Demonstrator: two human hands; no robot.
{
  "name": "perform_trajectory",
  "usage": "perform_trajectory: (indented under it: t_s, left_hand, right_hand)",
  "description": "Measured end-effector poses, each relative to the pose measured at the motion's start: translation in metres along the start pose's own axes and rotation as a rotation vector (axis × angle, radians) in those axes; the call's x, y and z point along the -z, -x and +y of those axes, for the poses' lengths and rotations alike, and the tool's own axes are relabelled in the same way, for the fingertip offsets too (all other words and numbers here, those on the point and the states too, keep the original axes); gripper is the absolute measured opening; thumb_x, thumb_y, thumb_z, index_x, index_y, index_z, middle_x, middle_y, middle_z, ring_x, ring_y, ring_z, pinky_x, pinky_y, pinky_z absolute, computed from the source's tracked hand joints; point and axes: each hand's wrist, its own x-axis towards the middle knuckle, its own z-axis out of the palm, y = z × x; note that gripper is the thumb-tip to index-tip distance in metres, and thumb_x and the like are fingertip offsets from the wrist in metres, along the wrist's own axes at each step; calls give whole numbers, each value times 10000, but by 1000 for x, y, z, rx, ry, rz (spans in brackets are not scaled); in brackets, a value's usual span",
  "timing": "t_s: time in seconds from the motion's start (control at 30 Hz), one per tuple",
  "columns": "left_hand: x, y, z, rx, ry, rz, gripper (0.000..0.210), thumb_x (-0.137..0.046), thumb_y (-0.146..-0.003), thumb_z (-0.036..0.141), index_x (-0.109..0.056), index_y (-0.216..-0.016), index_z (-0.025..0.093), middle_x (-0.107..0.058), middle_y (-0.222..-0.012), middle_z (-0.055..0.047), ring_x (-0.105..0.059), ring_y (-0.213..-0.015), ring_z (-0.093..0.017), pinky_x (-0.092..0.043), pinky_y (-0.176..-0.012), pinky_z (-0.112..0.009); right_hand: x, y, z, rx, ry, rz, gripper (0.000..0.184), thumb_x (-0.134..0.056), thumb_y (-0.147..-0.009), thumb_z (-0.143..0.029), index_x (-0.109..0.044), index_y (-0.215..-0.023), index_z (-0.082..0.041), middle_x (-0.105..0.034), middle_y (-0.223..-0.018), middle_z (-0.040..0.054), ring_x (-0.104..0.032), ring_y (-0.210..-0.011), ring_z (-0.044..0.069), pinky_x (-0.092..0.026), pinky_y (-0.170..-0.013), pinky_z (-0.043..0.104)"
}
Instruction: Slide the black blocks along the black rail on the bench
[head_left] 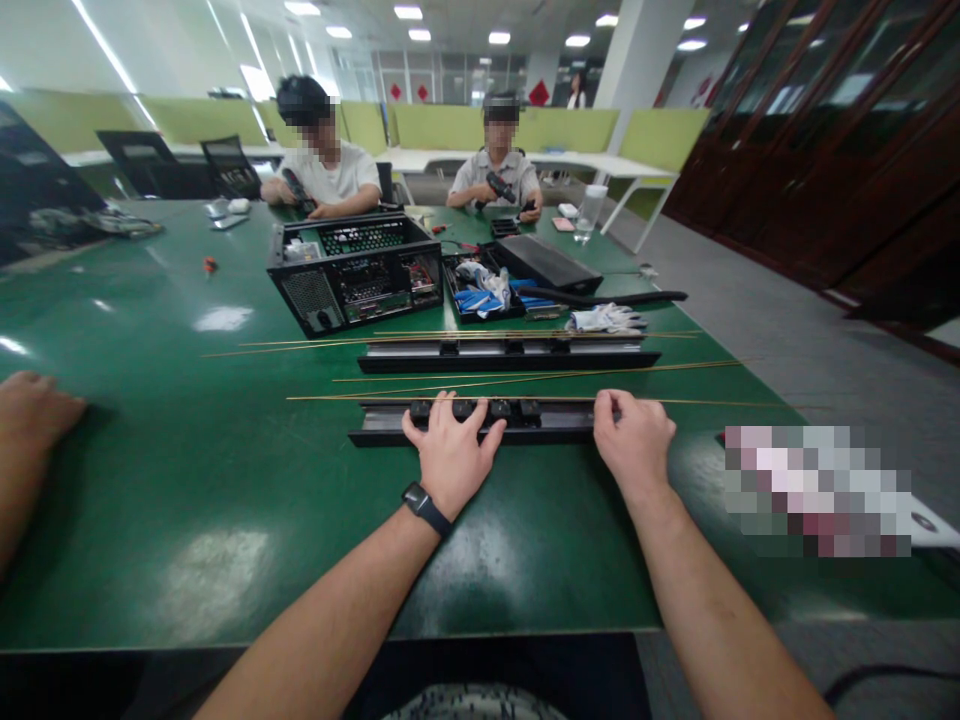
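My left hand [452, 447], with a dark watch on its wrist, lies with fingers spread over small black blocks [501, 410] in the near black rail [555, 436]. At the rail's right end my right hand [636, 432] is closed in a pinch on a long thin brass-coloured rod [360, 399]. This rod runs along the rail's far side and reappears to the right of the hand. A second black rail [510, 362] lies parallel behind, with dark blocks in its channel. More thin rods [405, 387] lie between and over the rails.
A black computer case [356, 270] stands beyond the rails, beside a tray [486, 313] of gloves. Another glove [607, 318] and a dark flat box [551, 262] lie nearby. Two people sit opposite with power drills. Someone's hand [34, 410] rests at far left. A blurred item [817, 490] lies right.
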Motion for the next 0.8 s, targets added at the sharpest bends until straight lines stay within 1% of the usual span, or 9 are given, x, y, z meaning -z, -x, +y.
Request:
perform_trajectory:
  t_s: [0.13,0.23,0.37,0.43,0.5,0.57,0.7,0.8]
  left_hand:
    - [-1,0,0,-10,3,9,392,-566,-999,553,-736,-1290,351,-619,-1446,-182,-498,-1421,-360,-200,-1166,-724]
    - [-1,0,0,-7,4,11,397,-565,-1000,555,-735,-1294,350,-619,-1447,-182,-498,-1422,-360,-194,-1172,-721]
    - [-1,0,0,4,2,2,394,-576,-992,557,-737,-1290,355,-615,-1457,-177,-492,-1426,-363,-186,-1176,-727]
    - [0,0,0,8,4,-2,395,-574,-992,557,-739,-1288,354,-612,-1462,-176,-490,-1427,-365,-191,-1174,-728]
    - [0,0,0,6,6,-3,395,-571,-994,556,-740,-1288,353,-613,-1460,-176,-491,-1425,-368,-194,-1172,-730]
    - [1,0,0,4,6,-3,396,-574,-992,554,-740,-1289,351,-617,-1454,-177,-493,-1422,-371,-194,-1171,-733]
    - [0,0,0,3,8,0,394,-583,-988,551,-739,-1291,353,-621,-1450,-174,-492,-1424,-371,-191,-1174,-732]
    - [0,0,0,3,11,1,393,-580,-990,556,-737,-1290,357,-617,-1455,-175,-495,-1423,-368,-194,-1170,-734]
  right_hand:
    - [1,-3,4,-79,71,41,385,-470,-999,-403,-785,-1031,-183,-732,-900,129,-546,-921,263,-312,-821,382]
    - [3,-4,3,-87,49,38,371,-475,-994,-395,-784,-1042,-196,-728,-904,119,-543,-916,255,-313,-833,381]
    - [2,-2,-2,-27,-57,-18,355,-477,-993,-399,-778,-1062,-224,-720,-851,73,-546,-902,234,-311,-852,370]
    - [1,-1,-3,20,-79,-50,359,-478,-993,-411,-779,-1043,-222,-717,-839,69,-545,-912,235,-311,-855,365]
    - [0,0,-2,41,-63,-53,364,-476,-994,-414,-780,-1026,-218,-724,-864,77,-542,-923,239,-312,-855,367]
    - [-1,-1,-1,18,-24,-31,371,-468,-998,-410,-782,-1015,-213,-728,-884,89,-538,-928,244,-312,-849,373]
    - [2,-4,3,-75,62,38,391,-456,-999,-400,-784,-1007,-187,-721,-892,124,-529,-919,259,-313,-827,384]
    - [4,-5,4,-100,79,52,394,-452,-997,-396,-783,-1001,-182,-715,-873,129,-525,-901,261,-311,-823,389]
